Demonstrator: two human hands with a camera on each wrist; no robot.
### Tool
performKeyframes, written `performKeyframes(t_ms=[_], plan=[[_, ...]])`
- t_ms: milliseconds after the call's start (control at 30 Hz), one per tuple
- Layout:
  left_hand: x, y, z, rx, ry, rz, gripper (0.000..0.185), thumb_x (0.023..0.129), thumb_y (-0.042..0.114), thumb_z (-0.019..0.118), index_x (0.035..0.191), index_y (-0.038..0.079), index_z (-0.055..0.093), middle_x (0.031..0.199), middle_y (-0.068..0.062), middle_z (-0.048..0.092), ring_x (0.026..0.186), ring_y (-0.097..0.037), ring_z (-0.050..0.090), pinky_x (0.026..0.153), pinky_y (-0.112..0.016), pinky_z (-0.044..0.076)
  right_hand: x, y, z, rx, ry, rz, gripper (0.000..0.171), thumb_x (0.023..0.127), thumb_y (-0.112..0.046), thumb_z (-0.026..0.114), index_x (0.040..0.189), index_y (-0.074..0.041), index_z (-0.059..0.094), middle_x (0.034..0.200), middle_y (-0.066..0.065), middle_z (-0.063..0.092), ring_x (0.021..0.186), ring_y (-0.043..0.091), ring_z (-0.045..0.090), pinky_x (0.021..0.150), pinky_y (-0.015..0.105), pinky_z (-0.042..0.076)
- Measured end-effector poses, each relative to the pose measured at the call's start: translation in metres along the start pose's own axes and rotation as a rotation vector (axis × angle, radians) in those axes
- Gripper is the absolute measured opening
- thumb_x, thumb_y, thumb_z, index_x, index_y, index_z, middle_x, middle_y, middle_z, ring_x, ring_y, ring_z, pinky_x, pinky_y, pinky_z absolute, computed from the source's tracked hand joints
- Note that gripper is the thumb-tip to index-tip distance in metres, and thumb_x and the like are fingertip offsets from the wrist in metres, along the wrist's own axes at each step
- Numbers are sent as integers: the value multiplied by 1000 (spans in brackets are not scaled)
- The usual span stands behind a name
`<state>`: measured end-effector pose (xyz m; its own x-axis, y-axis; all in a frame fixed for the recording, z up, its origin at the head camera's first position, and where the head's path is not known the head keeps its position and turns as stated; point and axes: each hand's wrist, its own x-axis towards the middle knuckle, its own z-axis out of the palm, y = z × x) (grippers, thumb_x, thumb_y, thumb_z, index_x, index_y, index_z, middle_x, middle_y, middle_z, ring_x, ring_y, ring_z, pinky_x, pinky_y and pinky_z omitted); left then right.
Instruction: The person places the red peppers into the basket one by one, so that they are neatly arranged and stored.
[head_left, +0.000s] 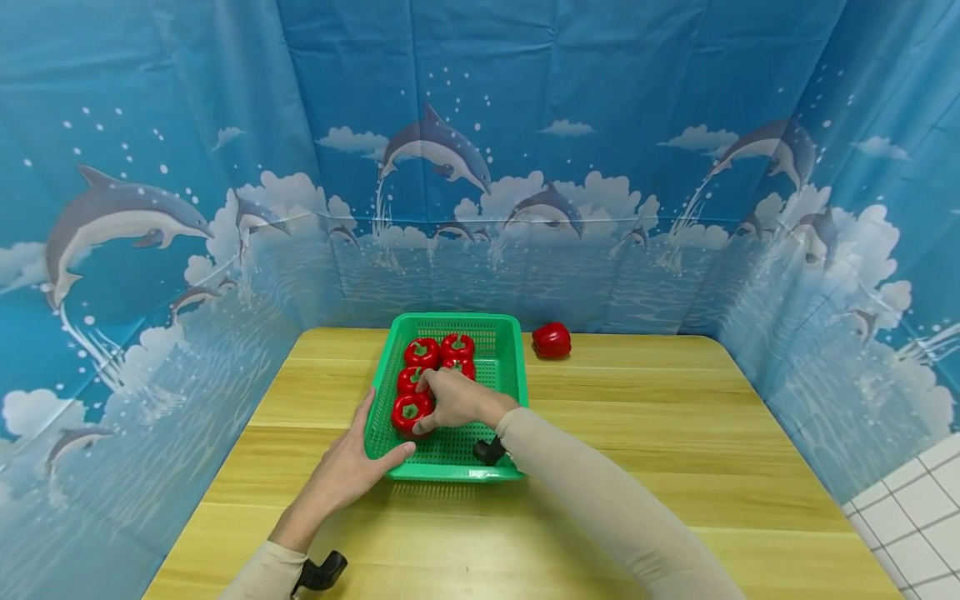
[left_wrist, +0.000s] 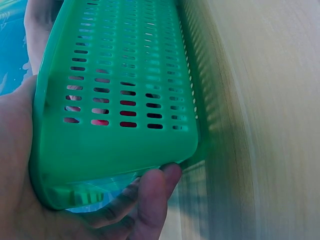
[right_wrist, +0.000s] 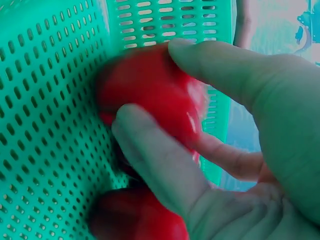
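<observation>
A green plastic basket [head_left: 457, 472] with slotted walls holds several red bell peppers [head_left: 422, 351], stems up, along its left and middle. My left hand [head_left: 347, 469] grips the basket's near left corner, thumb over the rim; in the left wrist view its fingers [left_wrist: 152, 200] curl round the corner from outside. Inside the basket, my right hand [head_left: 456, 398] holds the nearest red bell pepper [right_wrist: 150, 85] between thumb and fingers, by the left wall. The hand partly covers the peppers behind. Another red pepper [right_wrist: 140, 215] lies close beside it in the right wrist view.
One more red bell pepper [head_left: 552, 341] lies on its side on the wooden table [head_left: 637, 417], right of the basket near the back edge. A blue dolphin-print curtain [head_left: 480, 200] hangs behind and at both sides. A black wrist mount [head_left: 490, 452] hangs under my right wrist.
</observation>
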<state>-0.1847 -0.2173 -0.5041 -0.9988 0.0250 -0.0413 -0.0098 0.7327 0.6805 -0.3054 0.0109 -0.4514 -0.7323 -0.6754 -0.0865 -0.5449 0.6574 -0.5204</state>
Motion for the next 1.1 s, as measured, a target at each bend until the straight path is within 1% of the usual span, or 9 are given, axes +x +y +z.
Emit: performKeyframes(t_ms=[100,200,467,600,833,967,1100], plan=[[0,1,0,-3,-1,-2,125,103,77,75,190,26,2,185,-32,39,154,-66,57,114,-83,55,0,1,1,13,-17,-5,63,100,-36,96,148,-5,68,133,10,79,120,25,74,105,41,66],[0,2,0,-3,0,-1,126,102,79,75,190,25,3,185,-32,39,155,-66,57,114,-83,55,0,2,1,16,-18,-9,61,100,-34,96,148,-6,69,136,10,79,124,26,74,107,42,66],[0,1,0,-6,6,-1,125,102,77,75,190,25,3,185,-32,39,156,-65,56,116,-83,54,-3,2,0,22,-17,-14,62,100,-34,96,149,-8,70,142,11,78,132,29,73,111,46,65],[0,1,1,-7,6,3,125,103,77,75,190,24,3,184,-33,40,154,-66,58,114,-82,56,-4,3,0,11,-14,-26,63,101,-34,96,151,-7,69,145,11,77,134,31,73,113,47,65],[1,1,2,-13,9,1,124,103,76,75,190,25,4,182,-34,42,151,-65,61,112,-81,57,-6,4,-3,-21,0,-39,63,101,-36,95,152,-9,69,145,9,77,133,28,72,111,44,65],[2,2,2,-10,10,2,123,103,76,74,190,25,4,182,-35,42,150,-65,62,111,-81,58,-7,4,-5,-26,9,-35,62,103,-36,93,153,-9,68,146,9,75,134,28,71,112,44,64],[1,1,1,-12,4,-3,124,102,78,74,190,26,3,184,-33,40,152,-66,60,113,-82,57,-10,3,-9,-16,14,-39,61,104,-36,92,153,-9,68,147,10,74,135,29,70,112,46,64]])
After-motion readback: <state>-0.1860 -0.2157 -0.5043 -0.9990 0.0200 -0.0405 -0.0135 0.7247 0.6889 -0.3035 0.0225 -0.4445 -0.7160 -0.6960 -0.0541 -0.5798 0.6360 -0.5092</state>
